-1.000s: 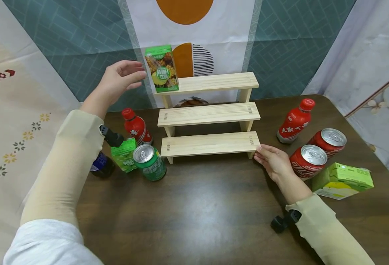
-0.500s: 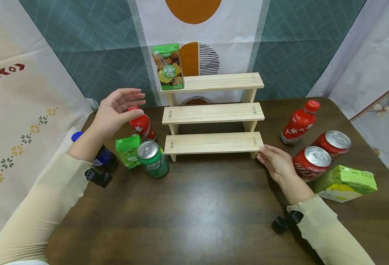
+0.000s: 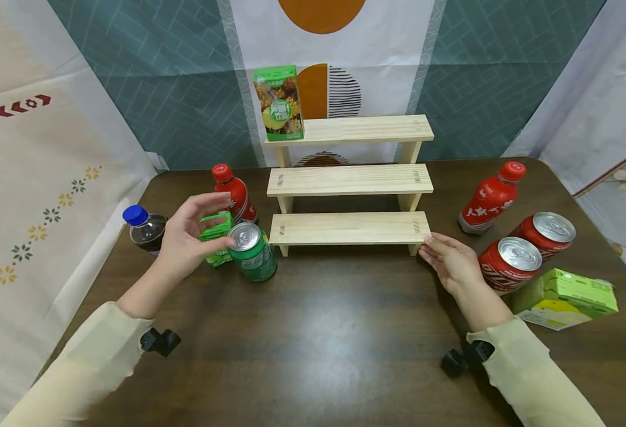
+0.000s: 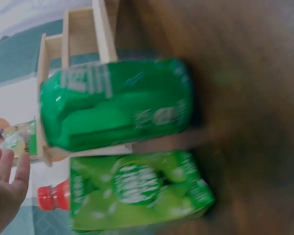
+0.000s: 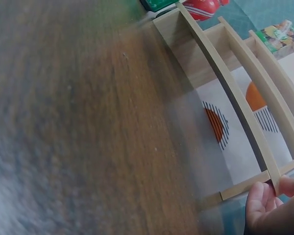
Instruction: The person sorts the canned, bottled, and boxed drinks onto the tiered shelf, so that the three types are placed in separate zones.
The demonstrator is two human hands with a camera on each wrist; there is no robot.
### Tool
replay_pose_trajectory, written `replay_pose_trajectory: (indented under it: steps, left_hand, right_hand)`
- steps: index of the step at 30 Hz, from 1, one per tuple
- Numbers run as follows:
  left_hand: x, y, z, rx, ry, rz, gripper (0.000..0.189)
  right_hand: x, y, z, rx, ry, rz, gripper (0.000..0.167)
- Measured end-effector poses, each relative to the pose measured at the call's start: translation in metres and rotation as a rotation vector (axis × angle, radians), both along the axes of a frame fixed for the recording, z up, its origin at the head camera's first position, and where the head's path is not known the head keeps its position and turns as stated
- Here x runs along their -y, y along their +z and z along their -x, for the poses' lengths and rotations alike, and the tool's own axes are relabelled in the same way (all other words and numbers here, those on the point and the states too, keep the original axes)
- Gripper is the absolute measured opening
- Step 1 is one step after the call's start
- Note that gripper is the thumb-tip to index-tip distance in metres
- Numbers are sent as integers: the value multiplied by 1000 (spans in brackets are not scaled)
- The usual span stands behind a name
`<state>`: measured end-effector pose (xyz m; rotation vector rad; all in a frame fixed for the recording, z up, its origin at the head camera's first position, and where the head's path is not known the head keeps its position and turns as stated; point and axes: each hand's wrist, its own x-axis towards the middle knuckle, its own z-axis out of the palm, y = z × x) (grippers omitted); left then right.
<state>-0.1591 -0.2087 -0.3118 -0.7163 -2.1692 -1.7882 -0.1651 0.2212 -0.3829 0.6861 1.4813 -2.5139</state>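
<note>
In the head view my left hand (image 3: 191,234) is held with fingers spread and nothing between them, overlapping a green juice box (image 3: 219,254). Its thumb reaches toward a green soda can (image 3: 253,252); the left wrist view shows that can (image 4: 117,105) lying across the frame beside the juice box (image 4: 137,191), the fingers (image 4: 20,176) apart from both. My right hand (image 3: 452,261) pinches the right end of the lowest step of a three-tier wooden shelf (image 3: 350,228), thumb on top and fingers beneath. A carton with food pictures (image 3: 279,107) stands on the top tier's left end.
Left of the shelf are a red bottle (image 3: 238,198) and a dark bottle with a blue cap (image 3: 147,228). On the right stand another red bottle (image 3: 488,201), two red cans (image 3: 510,264) and a yellow-green carton (image 3: 566,299). A cloth backdrop hangs behind the brown table (image 3: 313,356).
My left hand has come down from beside the carton on the top tier to the green can and juice box. The right hand keeps its hold on the shelf. The head view shifts slightly.
</note>
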Motion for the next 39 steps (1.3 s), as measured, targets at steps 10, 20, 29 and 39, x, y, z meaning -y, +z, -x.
replay_pose_trajectory:
  steps: [10, 20, 29, 39]
  left_hand:
    - [4, -31, -15, 10, 83, 35, 76]
    - [2, -58, -22, 16, 174, 4, 75]
    - [-10, -66, -24, 111, 280, 123, 76]
    - [-9, -71, -20, 219, 296, 237, 78]
  right_hand:
    - [0, 1, 1, 15, -2, 10, 16]
    - [1, 4, 2, 40, 12, 8, 13]
    - [0, 4, 2, 37, 15, 13, 13]
    - [-1, 2, 2, 22, 10, 29, 13]
